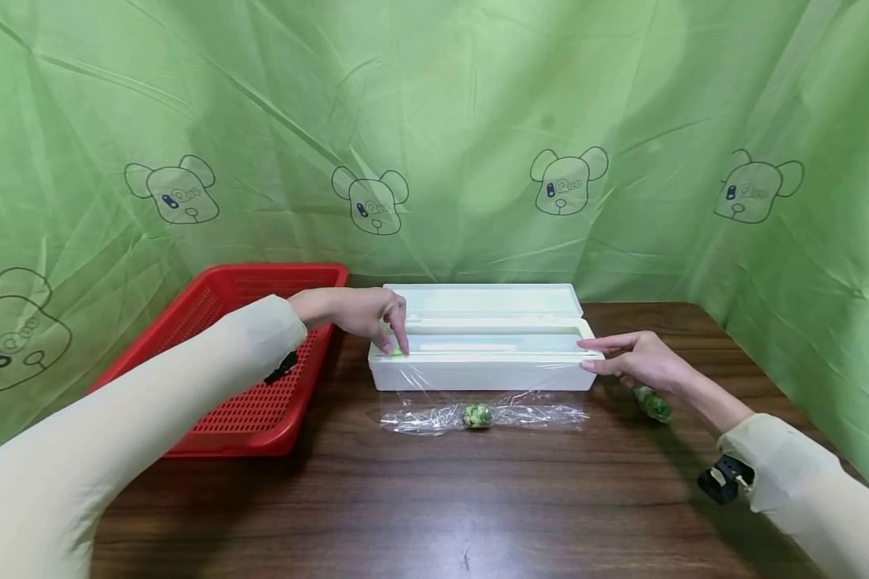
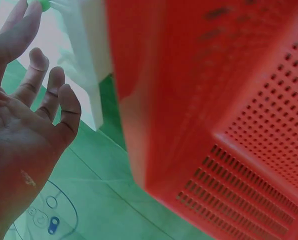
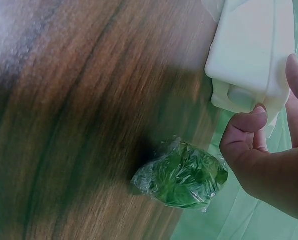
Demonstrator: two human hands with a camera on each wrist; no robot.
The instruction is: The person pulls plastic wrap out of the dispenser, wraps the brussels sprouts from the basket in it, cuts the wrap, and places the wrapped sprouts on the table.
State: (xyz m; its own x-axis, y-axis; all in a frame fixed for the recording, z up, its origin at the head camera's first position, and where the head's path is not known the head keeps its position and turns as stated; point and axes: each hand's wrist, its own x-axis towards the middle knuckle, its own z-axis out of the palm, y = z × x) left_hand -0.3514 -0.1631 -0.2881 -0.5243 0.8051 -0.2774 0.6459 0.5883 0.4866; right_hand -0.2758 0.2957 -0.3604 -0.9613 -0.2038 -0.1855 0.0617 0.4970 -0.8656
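Observation:
A white cling film dispenser box (image 1: 481,375) stands on the table with its lid (image 1: 481,301) tipped back. Clear cling film (image 1: 536,413) hangs from its front onto the wood, with a small green vegetable piece (image 1: 477,415) lying on it. At the box's left end, my left hand (image 1: 365,314) pinches a bright green slider (image 1: 397,351) with thumb and index finger. In the left wrist view its other fingers are loosely bent. My right hand (image 1: 644,359) grips the box's right end, thumb at the front edge. A film-wrapped green vegetable (image 3: 184,175) lies below that hand.
To the left, a red perforated basket (image 1: 290,430) stands close to the box, under my left forearm. Green cloth (image 1: 471,104) with bear drawings walls in the back and sides of the brown wooden table (image 1: 434,507).

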